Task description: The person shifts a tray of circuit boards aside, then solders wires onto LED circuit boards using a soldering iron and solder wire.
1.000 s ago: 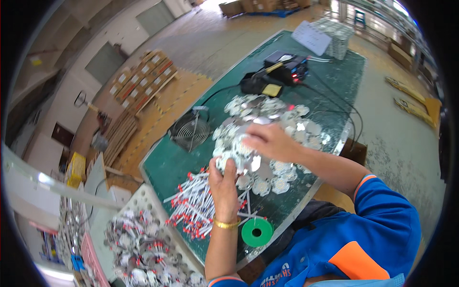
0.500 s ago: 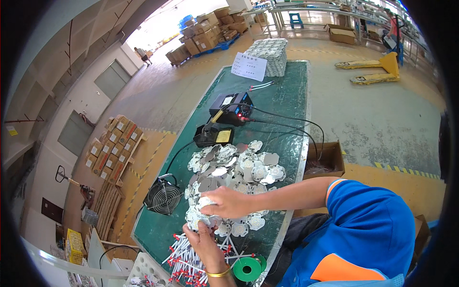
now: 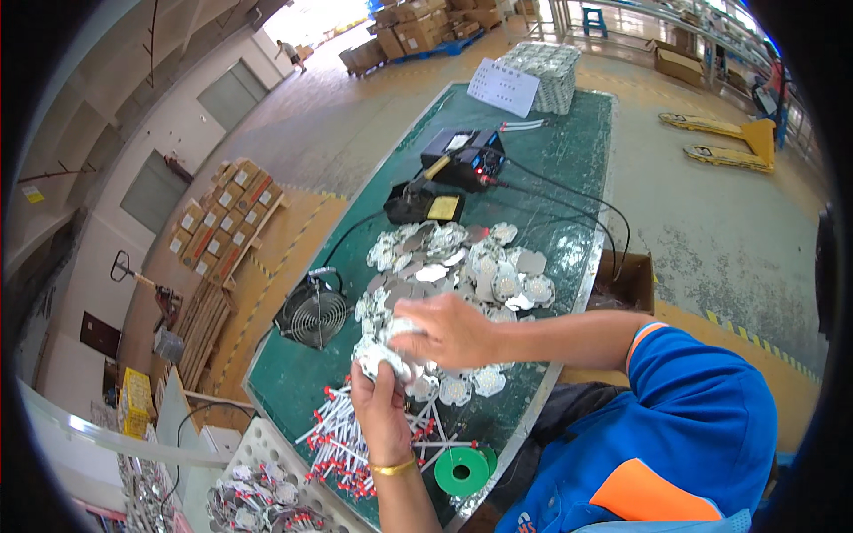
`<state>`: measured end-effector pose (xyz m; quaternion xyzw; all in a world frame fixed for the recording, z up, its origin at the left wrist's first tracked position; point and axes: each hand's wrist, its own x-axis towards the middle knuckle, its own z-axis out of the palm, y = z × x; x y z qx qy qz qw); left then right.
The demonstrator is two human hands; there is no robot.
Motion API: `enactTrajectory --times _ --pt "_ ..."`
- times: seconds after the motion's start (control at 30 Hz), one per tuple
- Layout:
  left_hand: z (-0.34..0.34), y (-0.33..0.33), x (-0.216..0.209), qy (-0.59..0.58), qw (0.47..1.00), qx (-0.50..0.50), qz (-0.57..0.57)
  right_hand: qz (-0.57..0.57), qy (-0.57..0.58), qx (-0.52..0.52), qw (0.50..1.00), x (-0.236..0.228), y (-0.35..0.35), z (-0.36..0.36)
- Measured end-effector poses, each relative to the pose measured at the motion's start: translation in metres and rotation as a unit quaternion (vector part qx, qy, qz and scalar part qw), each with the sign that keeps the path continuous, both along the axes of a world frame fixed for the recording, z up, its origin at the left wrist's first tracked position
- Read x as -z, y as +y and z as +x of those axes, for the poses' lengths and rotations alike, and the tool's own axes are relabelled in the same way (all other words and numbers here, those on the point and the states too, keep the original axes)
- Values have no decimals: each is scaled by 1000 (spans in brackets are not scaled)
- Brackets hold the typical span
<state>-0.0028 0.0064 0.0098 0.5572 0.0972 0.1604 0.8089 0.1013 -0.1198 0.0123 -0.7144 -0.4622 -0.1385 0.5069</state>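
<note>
My left hand (image 3: 380,404), with a gold bracelet at the wrist, grips a white LED board (image 3: 371,357) between thumb and fingers at the near left of a heap. Just above it, my right hand (image 3: 449,330) has its fingers closed around another white LED board (image 3: 402,334); motion blurs this hand a little. Beneath and beyond both hands spreads a pile of scalloped LED boards (image 3: 506,284), some with their grey backs up. Below my left hand lie many white wires with red ends (image 3: 342,444).
A soldering station (image 3: 458,153), an iron in its stand (image 3: 418,204) and a small black fan (image 3: 313,313) stand on the green table (image 3: 569,169). A green spool (image 3: 462,471) sits near the front edge. Stacked boards (image 3: 555,75) are at the far end; a perforated white tray (image 3: 258,444) adjoins the left.
The view has shifted, so the table appears further right and higher. My right hand has lifted slightly off the left one, its board now apart from the one in my left hand.
</note>
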Motion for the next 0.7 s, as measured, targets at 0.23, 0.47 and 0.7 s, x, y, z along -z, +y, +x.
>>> enactTrajectory --times 0.23,0.47,0.7 --pt "11 18 29 106 929 -104 340 -168 -28 37 985 24 0 30" --pt "12 29 52 89 758 -113 637 5 -141 141 980 12 -19 57" --pt "-5 33 -7 11 868 -126 480 76 293 60 951 1 -63 116"
